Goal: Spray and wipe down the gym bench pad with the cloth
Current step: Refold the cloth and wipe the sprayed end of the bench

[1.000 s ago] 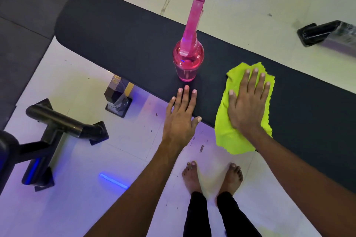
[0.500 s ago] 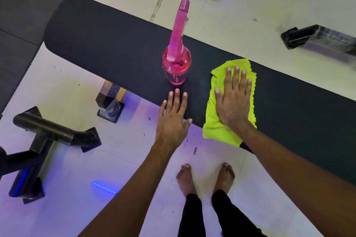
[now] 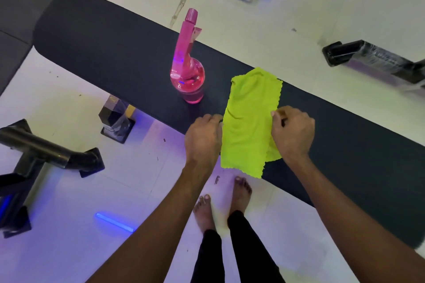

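The bench pad (image 3: 119, 62) runs across the head view with the cloth (image 3: 250, 122) lying over its near edge, just right of the spray bottle (image 3: 187, 80). The left hand (image 3: 203, 138) and right hand (image 3: 293, 131) pinch opposite cloth edges with curled fingers, probably refolding it for wiping.

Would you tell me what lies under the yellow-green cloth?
The black bench pad lies under the cloth; its near end overhangs the pad's edge. The pad surface beneath is covered, so unseen.
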`<state>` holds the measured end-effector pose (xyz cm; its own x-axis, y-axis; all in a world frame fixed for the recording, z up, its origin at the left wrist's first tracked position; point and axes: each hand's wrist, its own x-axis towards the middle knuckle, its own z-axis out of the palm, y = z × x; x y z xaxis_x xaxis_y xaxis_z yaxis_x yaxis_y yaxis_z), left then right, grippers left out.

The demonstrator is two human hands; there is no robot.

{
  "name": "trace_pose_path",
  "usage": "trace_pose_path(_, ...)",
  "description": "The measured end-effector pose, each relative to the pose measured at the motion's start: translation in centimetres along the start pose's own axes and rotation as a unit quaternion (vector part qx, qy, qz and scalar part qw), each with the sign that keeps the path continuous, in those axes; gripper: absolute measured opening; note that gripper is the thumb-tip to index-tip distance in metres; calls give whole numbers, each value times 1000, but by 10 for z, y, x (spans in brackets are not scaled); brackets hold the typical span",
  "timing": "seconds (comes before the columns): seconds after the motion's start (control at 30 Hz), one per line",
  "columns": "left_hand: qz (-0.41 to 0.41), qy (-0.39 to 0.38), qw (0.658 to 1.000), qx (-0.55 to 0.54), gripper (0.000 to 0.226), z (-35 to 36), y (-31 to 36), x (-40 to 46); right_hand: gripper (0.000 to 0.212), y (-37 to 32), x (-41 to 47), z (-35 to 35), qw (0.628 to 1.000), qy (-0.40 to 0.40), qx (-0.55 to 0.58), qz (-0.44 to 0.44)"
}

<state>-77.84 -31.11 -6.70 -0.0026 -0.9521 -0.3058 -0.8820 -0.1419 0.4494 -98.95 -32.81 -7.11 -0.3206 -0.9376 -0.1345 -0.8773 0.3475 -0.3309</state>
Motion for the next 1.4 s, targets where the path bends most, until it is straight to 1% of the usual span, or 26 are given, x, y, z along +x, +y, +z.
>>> trace_pose_path(0.1,6,-16,1000,9,35,8,13,10,25,-3,-7,6,995,-12,73,67)
trace_pose_path(0.2,3,-20,1000,18,38,15,19,15,20,-12,-9,11,976,-15,150,158)
trace_pose_path(0.33,13,-18,999,24,38,20,19,15,16,-16,-8,13,969,-17,152,196)
trace_pose_path(0.43,14,-11,1000,20,33,22,21,16,11,-17,-4,7,969,-34,147,195)
trace_pose_path(0.57,17,13,1000,-21,22,24,20,20,13,-14,3,-8,982,-54,104,146)
trace_pose_path(0.73,-24,57,992,-114,15,24,22,27,14,-19,33,-19,982,-55,145,108)
trace_pose_path(0.8,-44,67,986,-144,20,24,27,29,14,-22,50,-17,982,-54,155,93)
trace_pose_path(0.87,-56,54,987,-138,31,26,33,29,19,-19,58,-14,980,-61,165,89)
trace_pose_path(0.93,-75,55,985,-142,37,27,37,26,25,-10,52,-11,981,-54,158,98)
trace_pose_path(1.07,-158,88,958,-223,36,26,39,25,23,10,19,-3,984,-44,122,119)
trace_pose_path(1.27,-260,81,922,-275,20,20,40,42,27,-1,24,3,986,-61,64,140)
trace_pose_path(1.33,-281,68,914,-285,16,18,43,48,21,-7,29,1,984,-79,54,148)
trace_pose_path(1.4,-291,55,908,-295,16,17,45,51,11,-11,30,-2,980,-91,81,159)
